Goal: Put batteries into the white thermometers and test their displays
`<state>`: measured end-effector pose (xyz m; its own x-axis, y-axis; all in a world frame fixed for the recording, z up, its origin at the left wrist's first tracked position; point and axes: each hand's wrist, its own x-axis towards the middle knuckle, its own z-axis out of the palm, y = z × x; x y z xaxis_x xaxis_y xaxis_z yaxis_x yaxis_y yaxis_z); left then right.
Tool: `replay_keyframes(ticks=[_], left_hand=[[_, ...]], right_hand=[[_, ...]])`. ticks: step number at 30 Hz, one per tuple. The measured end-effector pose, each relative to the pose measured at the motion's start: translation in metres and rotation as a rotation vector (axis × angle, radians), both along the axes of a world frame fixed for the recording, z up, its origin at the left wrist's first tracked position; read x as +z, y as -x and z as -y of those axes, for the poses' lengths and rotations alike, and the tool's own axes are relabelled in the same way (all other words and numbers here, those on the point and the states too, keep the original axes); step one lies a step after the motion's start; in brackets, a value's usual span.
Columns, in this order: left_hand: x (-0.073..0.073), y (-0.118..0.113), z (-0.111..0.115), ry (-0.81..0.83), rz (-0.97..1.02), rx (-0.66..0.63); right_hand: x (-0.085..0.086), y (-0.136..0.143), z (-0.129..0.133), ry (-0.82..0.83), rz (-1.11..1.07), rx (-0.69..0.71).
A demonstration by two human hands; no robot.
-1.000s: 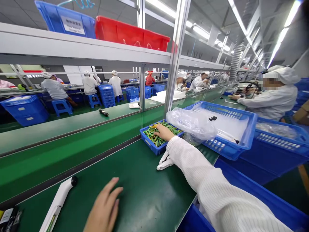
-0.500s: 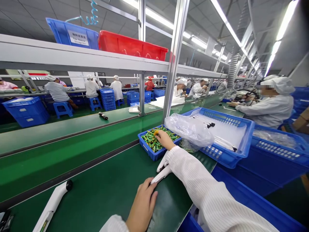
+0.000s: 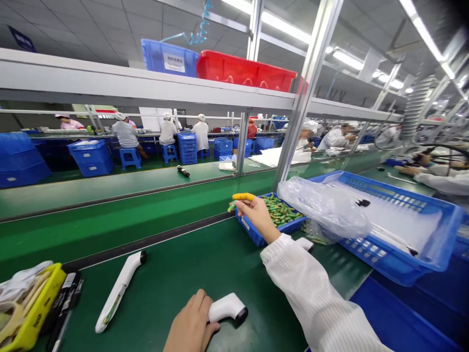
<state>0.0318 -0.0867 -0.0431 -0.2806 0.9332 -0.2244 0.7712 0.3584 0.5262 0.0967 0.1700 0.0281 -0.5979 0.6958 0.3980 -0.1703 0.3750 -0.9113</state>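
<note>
My left hand [image 3: 190, 322] is closed around a white handheld device [image 3: 226, 307], whose bent head ends in a black tip; its body is mostly hidden. My right hand [image 3: 258, 212], a yellow cover on one fingertip, pinches what looks like a small green battery [image 3: 231, 207]. It hovers over the left side of a blue bin [image 3: 252, 233] filled with green batteries [image 3: 280, 209]. A second white device [image 3: 119, 293] lies at the left, with a green strip showing in its slot. Part of another white device [image 3: 303, 243] shows behind my right wrist.
A yellow tray [image 3: 40, 313] of tools and dark pens [image 3: 66, 303] are at lower left. A plastic bag [image 3: 326, 208] rests against a large blue crate [image 3: 395, 259] at right. A metal post [image 3: 306, 93] and shelf [image 3: 110, 80] stand in front; co-workers sit beyond.
My right hand has lifted out of the bin and moved left with a green battery. My left hand has drawn a white device nearer. The view has turned left.
</note>
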Motion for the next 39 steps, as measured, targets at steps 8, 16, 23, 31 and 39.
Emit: replay_keyframes(ticks=[8, 16, 23, 31, 39], left_hand=[[-0.03, 0.053, 0.047, -0.511, 0.933, 0.412], [-0.019, 0.072, 0.052, -0.655, 1.156, 0.515], [-0.022, 0.07, 0.05, -0.71, 1.212, 0.429], [-0.024, 0.067, 0.048, -0.758, 1.31, 0.45], [-0.022, 0.06, 0.049, -0.827, 1.293, 0.518]], right_hand=[[-0.021, 0.028, 0.073, 0.32, -0.116, 0.201], [-0.07, 0.046, 0.133, 0.675, 0.062, 0.462], [-0.076, 0.036, 0.157, 0.557, 0.196, 0.533], [-0.088, 0.025, 0.175, -0.217, 0.318, 0.275], [-0.085, 0.027, 0.173, -0.645, 0.269, 0.342]])
